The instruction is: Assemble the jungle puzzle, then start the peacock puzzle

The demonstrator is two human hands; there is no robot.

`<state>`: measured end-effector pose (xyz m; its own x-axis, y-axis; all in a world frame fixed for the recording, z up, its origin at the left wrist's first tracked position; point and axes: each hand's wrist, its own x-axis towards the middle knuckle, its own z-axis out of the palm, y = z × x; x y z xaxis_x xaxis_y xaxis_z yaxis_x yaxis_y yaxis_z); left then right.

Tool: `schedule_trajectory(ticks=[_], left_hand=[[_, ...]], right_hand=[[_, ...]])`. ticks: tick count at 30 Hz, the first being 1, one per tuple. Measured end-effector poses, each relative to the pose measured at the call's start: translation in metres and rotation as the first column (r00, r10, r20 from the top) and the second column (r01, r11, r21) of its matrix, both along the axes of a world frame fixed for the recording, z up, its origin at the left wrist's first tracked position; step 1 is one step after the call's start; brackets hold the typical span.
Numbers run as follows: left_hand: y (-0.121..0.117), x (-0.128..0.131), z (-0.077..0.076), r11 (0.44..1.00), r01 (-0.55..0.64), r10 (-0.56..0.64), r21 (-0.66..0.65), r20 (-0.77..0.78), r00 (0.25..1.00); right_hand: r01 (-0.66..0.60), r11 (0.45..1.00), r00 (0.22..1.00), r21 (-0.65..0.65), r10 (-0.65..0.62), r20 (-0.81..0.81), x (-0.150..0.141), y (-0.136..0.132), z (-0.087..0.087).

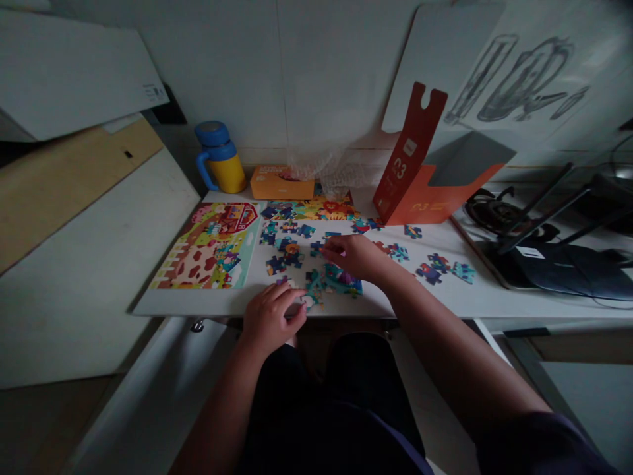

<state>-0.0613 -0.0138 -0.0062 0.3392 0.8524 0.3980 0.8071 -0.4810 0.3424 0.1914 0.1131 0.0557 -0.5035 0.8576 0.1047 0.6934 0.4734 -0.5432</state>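
Your right hand [359, 256], fingertips drawn together, is at the far edge of the teal puzzle section [350, 285] on the counter [395, 301]; you cannot tell whether it grips anything. Use your loosely spread left hand [270, 313] to steady the near edge.

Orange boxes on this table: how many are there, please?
2: a low box beside the blue-and-yellow bottle, and a larger open box at the right rear of the table. No third one shows.
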Motion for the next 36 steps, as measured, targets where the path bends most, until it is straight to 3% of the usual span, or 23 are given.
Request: schedule_trajectory(ticks=[3, 5, 10, 12, 19, 23, 25, 27, 30, 33, 36], left_hand=[[0.0, 0.0, 0.001, 1.0, 0.01, -0.01, -0.007, 0.01, 1.0], [0.0, 0.0, 0.001, 1.0, 0.018, -0.018, -0.012, 0.002, 1.0], [0.0, -0.003, -0.004, 1.0, 0.028, -0.028, 0.006, -0.031, 0.999], [-0.001, -0.004, -0.005, 0.999, 0.031, -0.031, 0.008, -0.032, 0.999], [-0.001, -0.005, 0.0, 0.994, 0.088, -0.084, -0.058, 0.069, 0.994], [0.003, -0.007, 0.014, 0.985, 0.096, -0.067, -0.146, 0.193, 0.979], [0.009, -0.009, 0.023, 0.982, 0.105, -0.073, -0.155, 0.2, 0.977], [0.018, -0.009, 0.031, 0.982, 0.115, -0.093, -0.152, 0.146, 0.985], [0.036, -0.006, 0.035, 0.976, 0.127, -0.126, -0.174, 0.02, 0.992], [0.053, -0.001, 0.031, 0.965, 0.139, -0.154, -0.223, -0.049, 0.987], [0.066, 0.001, 0.027, 0.949, 0.173, -0.19, -0.265, -0.037, 0.981]], right_hand=[[0.118, 0.99, 0.993, 0.082, -0.119, 0.006, 0.017, -0.024, -0.004], [0.12, 0.985, 0.993, 0.123, -0.117, -0.029, 0.022, -0.049, -0.013], [-0.144, 0.945, 0.99, 0.295, 0.141, 0.029, 0.005, -0.11, -0.047], [-0.181, 0.918, 0.983, 0.352, 0.156, 0.1, -0.005, -0.125, -0.057], [-0.208, 0.876, 0.977, 0.436, 0.166, 0.133, -0.007, -0.136, -0.064], [-0.188, 0.898, 0.976, 0.397, 0.217, -0.031, 0.011, -0.133, -0.056], [-0.054, 0.943, 0.974, 0.328, 0.122, -0.192, 0.023, -0.125, -0.052], [0.165, 0.961, 0.942, 0.224, -0.087, -0.324, 0.035, -0.112, -0.049], [0.421, 0.907, 0.832, 0.033, -0.371, -0.412, 0.051, -0.091, -0.051], [0.467, 0.875, 0.762, -0.13, -0.473, -0.443, 0.057, -0.079, -0.056], [0.422, 0.896, 0.798, -0.136, -0.439, -0.412, 0.054, -0.077, -0.056]])
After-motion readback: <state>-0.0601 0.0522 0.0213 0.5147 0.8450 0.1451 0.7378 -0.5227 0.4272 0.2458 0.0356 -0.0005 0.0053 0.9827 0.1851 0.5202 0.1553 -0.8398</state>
